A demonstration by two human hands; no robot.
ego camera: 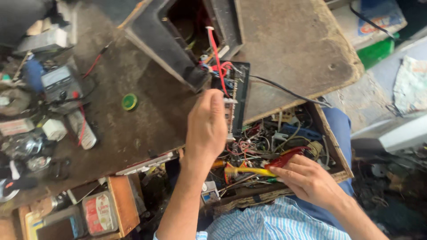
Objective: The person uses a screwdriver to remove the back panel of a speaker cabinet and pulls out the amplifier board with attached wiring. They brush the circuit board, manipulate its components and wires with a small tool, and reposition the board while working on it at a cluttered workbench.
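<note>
My left hand [206,126] grips the edge of a black circuit board [237,95] held upright over the workbench edge, with red and blue wires [216,55] running from it into an open dark casing [178,44]. My right hand [309,178] reaches into an open wooden drawer [331,146] full of tangled wires and parts. Its fingers close on a yellow-handled tool [249,171] beside a red part [284,159].
A worn wooden workbench [289,49] holds a green tape roll [129,102], a grey multimeter [60,84] with red leads, a white tube [82,129] and clutter at left. Small boxes and a tin [100,213] sit lower left. A green container [376,51] stands at the right.
</note>
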